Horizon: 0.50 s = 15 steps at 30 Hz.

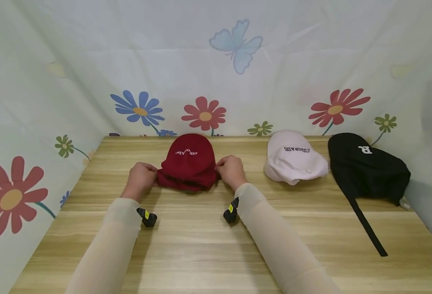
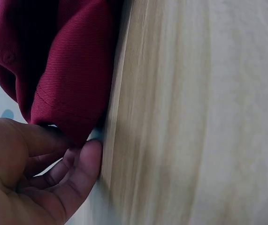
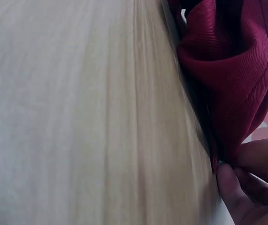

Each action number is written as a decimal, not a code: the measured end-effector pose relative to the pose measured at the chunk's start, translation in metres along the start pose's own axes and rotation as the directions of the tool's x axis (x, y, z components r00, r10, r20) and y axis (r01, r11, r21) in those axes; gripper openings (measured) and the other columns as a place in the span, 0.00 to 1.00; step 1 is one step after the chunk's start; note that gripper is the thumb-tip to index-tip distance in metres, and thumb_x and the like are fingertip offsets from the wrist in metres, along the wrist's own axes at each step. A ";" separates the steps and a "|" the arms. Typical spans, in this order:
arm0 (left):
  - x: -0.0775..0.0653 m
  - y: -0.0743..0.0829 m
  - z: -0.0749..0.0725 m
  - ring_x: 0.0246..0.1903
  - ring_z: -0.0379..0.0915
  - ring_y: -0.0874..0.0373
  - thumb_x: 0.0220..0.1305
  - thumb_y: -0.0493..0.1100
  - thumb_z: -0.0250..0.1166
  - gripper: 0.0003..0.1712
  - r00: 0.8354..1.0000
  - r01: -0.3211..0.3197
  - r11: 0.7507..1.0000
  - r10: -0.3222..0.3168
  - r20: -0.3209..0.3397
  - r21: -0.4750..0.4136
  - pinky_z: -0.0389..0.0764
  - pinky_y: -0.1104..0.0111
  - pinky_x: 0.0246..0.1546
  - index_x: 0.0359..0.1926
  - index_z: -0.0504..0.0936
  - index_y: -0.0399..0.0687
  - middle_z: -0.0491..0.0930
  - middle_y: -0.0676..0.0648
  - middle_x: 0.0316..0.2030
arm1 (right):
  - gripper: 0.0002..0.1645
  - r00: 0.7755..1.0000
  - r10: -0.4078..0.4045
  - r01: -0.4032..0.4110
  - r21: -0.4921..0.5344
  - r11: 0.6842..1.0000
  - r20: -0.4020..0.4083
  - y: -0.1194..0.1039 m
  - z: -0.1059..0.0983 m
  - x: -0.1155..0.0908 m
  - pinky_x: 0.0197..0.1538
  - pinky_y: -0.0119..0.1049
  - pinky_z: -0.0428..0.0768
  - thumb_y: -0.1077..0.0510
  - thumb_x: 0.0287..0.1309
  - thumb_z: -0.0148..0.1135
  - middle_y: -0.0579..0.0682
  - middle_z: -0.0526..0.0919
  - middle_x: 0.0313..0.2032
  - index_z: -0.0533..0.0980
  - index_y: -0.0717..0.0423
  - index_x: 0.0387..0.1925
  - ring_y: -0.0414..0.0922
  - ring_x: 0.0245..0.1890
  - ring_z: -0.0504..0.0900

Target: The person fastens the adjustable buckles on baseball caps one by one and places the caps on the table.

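A dark red baseball cap (image 1: 188,167) with white lettering lies near the back of the wooden table, its brim toward the wall and its soft crown folded. My left hand (image 1: 141,177) pinches the cap's left edge between thumb and fingers. On the opposite side, my right hand (image 1: 232,170) pinches the right edge. In the left wrist view, the fingertips (image 2: 90,154) meet at a pointed corner of the red cloth, low over the wood. The right wrist view has the thumb and fingers gripping the cap's other corner (image 3: 237,136), close to the tabletop.
Right of the red cap lies a pale pink cap (image 1: 293,159) lettered COLORADO. Beside it, a black cap (image 1: 366,171) with a white R trails a long strap (image 1: 370,230) toward the front. A flower-printed cloth (image 1: 238,94) hangs behind the table (image 1: 193,253).
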State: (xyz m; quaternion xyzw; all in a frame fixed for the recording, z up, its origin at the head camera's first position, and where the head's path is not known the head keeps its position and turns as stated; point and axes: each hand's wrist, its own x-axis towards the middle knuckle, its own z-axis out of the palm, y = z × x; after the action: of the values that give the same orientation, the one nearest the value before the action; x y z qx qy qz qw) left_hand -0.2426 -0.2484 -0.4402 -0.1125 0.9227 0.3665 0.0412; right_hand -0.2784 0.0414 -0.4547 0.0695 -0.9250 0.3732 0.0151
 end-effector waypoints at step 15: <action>-0.010 0.028 -0.014 0.29 0.79 0.56 0.68 0.42 0.57 0.13 0.993 -0.058 0.998 0.059 -0.101 0.012 0.77 0.73 0.26 0.43 0.85 0.39 0.85 0.39 0.37 | 0.11 0.994 -0.063 0.067 -0.044 0.997 0.093 -0.009 -0.037 -0.009 0.53 0.40 0.80 0.60 0.60 0.61 0.49 0.88 0.39 0.85 0.56 0.40 0.48 0.46 0.83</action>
State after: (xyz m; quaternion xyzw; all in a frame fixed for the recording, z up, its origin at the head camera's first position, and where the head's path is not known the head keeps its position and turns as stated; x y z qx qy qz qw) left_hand -0.2396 -0.2367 -0.4097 -0.1036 0.9281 0.3572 -0.0162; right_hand -0.2689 0.0615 -0.4229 0.1163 -0.9304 0.3472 -0.0136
